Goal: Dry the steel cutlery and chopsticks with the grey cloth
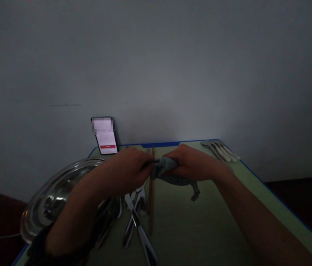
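My left hand [133, 166] is closed on a thin dark utensil [156, 161], most of it hidden by my fingers and the cloth, so its kind does not show. A grey-blue patterned cloth [169, 164] is wrapped around the utensil's other end, pinched in my right hand [187, 160]. One corner of the cloth hangs down below the right hand. Under my hands, wooden chopsticks [151, 199] lie lengthwise on the table. Beside them, several metal pieces of cutlery [139, 221] lie in a loose, crossing pile.
A large shiny metal basin [42, 199] stands on the left, partly behind my left forearm. A phone [107, 138] with a lit screen leans against the wall. Several pieces of cutlery with pale handles [223, 151] lie at the table's [200, 229] back right corner.
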A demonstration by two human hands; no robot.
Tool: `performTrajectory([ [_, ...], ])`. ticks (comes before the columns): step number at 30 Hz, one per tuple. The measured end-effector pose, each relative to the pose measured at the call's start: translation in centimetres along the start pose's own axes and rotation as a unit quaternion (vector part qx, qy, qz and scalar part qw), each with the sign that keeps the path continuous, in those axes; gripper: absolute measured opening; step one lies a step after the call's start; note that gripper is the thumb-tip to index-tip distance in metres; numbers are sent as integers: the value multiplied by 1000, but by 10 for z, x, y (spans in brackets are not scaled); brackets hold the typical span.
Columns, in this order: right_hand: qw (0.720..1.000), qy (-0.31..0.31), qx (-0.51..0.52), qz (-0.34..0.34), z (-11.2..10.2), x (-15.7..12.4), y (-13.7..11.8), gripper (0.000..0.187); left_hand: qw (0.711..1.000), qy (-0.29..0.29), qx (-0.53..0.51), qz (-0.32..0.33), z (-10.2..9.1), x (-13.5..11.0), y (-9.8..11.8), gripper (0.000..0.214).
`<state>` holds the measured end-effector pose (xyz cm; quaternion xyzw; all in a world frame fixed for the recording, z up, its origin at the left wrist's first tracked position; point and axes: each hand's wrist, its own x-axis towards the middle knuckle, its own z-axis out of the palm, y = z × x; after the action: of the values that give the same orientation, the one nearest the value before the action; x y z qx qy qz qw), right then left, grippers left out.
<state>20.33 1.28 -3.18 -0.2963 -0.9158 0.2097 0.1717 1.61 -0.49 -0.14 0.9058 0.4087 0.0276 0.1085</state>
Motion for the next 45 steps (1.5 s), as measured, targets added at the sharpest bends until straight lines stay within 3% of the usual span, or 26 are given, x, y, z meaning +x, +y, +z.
performTrajectory([
  [5,1000,-9,9,23,-12,-9,6,15,996,-7,-87,-29,-7,-15,-16,29],
  [8,999,-27,12,43,-16,-12,6,18,994,-11,-88,-62,-10,-22,-21,32],
  [14,998,-64,-15,16,-4,-3,-4,15,998,-53,-16,-35,-3,-13,-1,25],
  [17,998,-52,-25,12,-1,-2,-6,16,996,-67,-46,-25,-1,-8,2,22],
  [20,999,-36,-21,20,-7,-6,-1,17,993,-49,-95,-45,-5,-11,-7,27],
  [23,997,-34,-2,65,-15,-13,11,16,991,5,-100,-88,-11,-17,-20,31],
  [27,993,-20,33,112,-23,-23,29,17,990,20,-100,-99,-19,-25,-33,36],
  [31,990,41,22,130,-29,-32,44,20,989,41,-86,-114,-23,-34,-39,41],
  [34,980,143,16,140,-32,-35,47,25,989,34,-87,-115,-22,-38,-37,43],
  [37,942,300,35,146,-29,-29,48,29,992,16,-80,-95,-16,-34,-32,37],
  [40,879,439,105,154,-18,-15,48,31,993,41,-63,-93,-9,-23,-25,35],
  [43,772,562,251,159,-5,0,47,34,990,73,-82,-88,-2,-8,-17,33],
  [45,702,586,373,156,3,9,42,36,990,65,-101,-72,6,0,-10,32],
])
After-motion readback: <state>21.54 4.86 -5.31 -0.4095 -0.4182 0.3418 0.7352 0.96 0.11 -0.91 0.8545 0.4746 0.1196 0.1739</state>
